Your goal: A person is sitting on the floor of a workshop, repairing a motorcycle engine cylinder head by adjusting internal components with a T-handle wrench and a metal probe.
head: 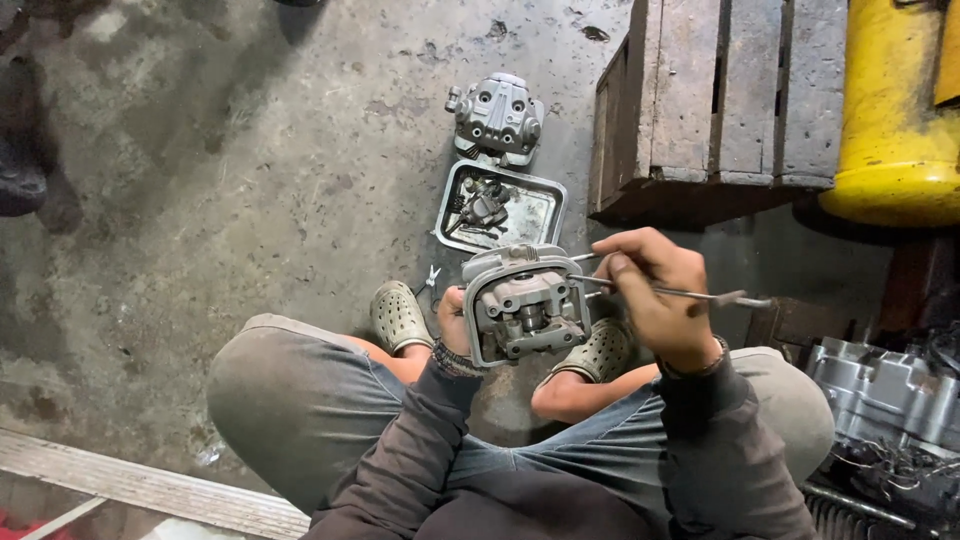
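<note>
The left hand [455,322] was clamped on the side of a grey engine head [525,303], held above the concrete floor [250,170] between the knees. The right hand [655,290] gripped a thin metal tool [700,295], its tip at the head's right edge; working it further in would call for a steady, level push.

Floor [250,150] left open; crate [720,100] (perhaps wooden) blocks right.
</note>
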